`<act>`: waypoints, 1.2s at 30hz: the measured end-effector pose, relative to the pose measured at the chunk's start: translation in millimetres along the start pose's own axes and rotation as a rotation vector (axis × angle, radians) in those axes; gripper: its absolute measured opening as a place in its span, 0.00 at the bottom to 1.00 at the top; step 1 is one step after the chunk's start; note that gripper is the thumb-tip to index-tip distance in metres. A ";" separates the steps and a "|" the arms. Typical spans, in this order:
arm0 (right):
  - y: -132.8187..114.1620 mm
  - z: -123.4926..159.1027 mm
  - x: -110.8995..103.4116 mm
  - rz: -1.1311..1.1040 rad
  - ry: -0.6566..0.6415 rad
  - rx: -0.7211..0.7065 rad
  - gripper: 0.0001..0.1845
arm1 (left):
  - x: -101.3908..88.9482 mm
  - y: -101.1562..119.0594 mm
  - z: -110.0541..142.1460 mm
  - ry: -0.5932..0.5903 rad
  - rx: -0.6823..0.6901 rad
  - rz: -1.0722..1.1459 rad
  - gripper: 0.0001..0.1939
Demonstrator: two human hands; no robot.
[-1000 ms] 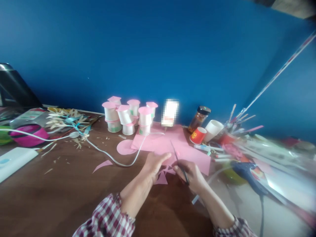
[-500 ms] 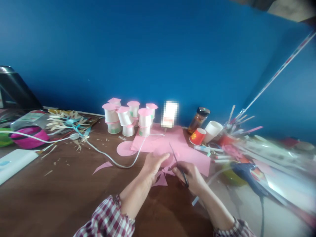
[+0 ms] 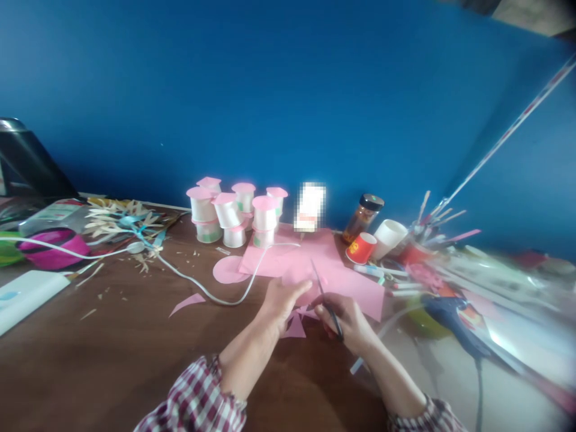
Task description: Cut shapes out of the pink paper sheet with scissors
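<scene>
My left hand (image 3: 284, 300) is closed on a piece of pink paper (image 3: 300, 282), its thumb lying on top; the paper's outline blends with the pink sheets behind. My right hand (image 3: 344, 318) grips a pair of scissors (image 3: 324, 297) with dark handles, the blade pointing up and away beside the held piece. Under and between the hands lie pink paper offcuts (image 3: 296, 327). Larger pink sheets (image 3: 360, 291) spread out behind them. To the left rest a pink paper disc (image 3: 228, 270) and a curved pink strip (image 3: 188, 303).
Stacked paper cups (image 3: 207, 210) with pink tops stand near the blue wall. A lit phone-like screen (image 3: 310, 207), blurred out, is behind the sheets. Right are a jar (image 3: 365, 216), a red cup (image 3: 360, 248), a white cup (image 3: 389, 237) and a glue gun (image 3: 463, 327). A white cable (image 3: 193, 282) crosses the table.
Both hands, with the paper and scissors, have barely shifted; the scissors' blade sits very slightly further right. The other things stay in place.
</scene>
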State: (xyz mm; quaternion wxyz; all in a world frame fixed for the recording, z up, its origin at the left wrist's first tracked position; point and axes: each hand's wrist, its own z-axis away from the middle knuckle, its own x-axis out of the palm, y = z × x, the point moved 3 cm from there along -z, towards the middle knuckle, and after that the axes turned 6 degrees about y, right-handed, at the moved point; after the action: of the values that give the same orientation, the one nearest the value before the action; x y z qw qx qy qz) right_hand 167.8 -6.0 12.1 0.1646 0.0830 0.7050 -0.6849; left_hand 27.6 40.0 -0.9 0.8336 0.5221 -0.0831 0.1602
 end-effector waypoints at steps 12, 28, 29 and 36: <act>-0.1 -0.5 -2.3 0.036 0.019 -0.031 0.16 | 0.6 6.7 7.3 -0.015 0.003 -0.028 0.18; -2.3 -0.3 -5.8 0.102 0.012 -0.041 0.16 | -2.2 2.7 -0.7 -0.014 0.010 -0.055 0.21; -2.7 -0.4 -6.2 0.108 0.011 -0.047 0.15 | -2.1 3.1 -0.5 -0.015 0.014 -0.050 0.21; -4.8 -0.3 -7.4 0.133 0.013 -0.058 0.15 | -2.1 5.5 1.6 -0.019 0.023 -0.068 0.21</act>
State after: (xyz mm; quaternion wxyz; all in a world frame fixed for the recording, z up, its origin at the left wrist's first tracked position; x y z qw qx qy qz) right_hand 173.1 -5.1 19.2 0.2075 0.1292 0.7185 -0.6512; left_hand 23.7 40.3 3.8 0.8317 0.5356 -0.0717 0.1277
